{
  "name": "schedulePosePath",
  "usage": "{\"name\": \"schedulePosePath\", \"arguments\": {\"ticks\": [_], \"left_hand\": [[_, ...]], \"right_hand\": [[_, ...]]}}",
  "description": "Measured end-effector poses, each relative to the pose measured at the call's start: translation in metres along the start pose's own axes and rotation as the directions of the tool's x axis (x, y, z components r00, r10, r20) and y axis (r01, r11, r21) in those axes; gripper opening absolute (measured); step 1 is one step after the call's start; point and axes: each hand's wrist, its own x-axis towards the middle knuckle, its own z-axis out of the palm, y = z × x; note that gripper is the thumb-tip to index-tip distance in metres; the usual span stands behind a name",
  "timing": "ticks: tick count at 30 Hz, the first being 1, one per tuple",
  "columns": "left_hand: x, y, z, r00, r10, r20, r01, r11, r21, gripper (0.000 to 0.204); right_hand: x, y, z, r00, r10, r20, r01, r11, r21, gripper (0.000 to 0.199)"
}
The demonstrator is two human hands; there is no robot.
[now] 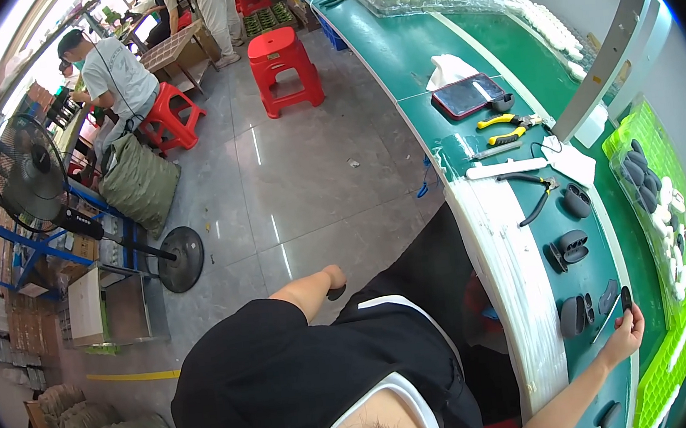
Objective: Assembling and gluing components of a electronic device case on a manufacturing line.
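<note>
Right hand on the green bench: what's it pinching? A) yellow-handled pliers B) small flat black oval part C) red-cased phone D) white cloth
B: the right hand pinches a small flat black oval part at its fingertips, above the green workbench; the yellow-handled pliers lie untouched farther along.

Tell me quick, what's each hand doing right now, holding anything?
Left hand: down by the hip over the floor, grip closed on a small dark object, too little showing to name.
Right hand: on the green workbench, fingertips pinching a small dark oval part.
</note>
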Motion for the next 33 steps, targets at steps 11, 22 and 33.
{"name": "schedulePosePath", "arguments": {"ticks": [11, 22, 33], "left_hand": [[0.000, -0.001, -0.001, 1.000, 0.019, 0.011, -0.020, 0.998, 0.053, 0.032], [-0.004, 0.000, 0.005, 0.999, 0.008, 0.052, -0.009, 1.000, 0.028, 0.032], [-0.007, 0.006, -0.004, 1.000, -0.007, 0.029, 0.006, 0.998, 0.059, 0.032]], "right_hand": [[-0.001, 0.001, -0.001, 1.000, 0.004, 0.002, -0.004, 1.000, 0.004, 0.015], [0.001, 0.003, -0.002, 0.999, -0.006, 0.038, 0.007, 1.000, -0.007, 0.015], [0.001, 0.003, -0.001, 0.999, 0.004, 0.032, -0.004, 1.000, -0.016, 0.015]]}}
